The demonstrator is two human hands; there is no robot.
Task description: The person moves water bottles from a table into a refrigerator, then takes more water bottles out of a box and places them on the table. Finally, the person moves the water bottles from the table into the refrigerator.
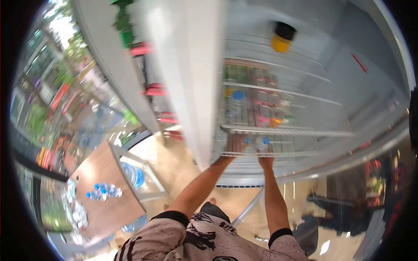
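Just beyond the fingers of the right hand [266, 161], a blue-capped clear bottle [264, 147] was seen on the lower wire shelf [300, 153] of the fridge [370, 95]; a second capped bottle [247, 147] was seen beside the left hand [235, 143]. Thin, slick, squeezable plastic was judged likely, weighty only if filled, best gripped round the body below the cap. The fingers were blurred and partly hidden at the shelf's edge; whether they were spread, pressed together or pinching either bottle could not be told.
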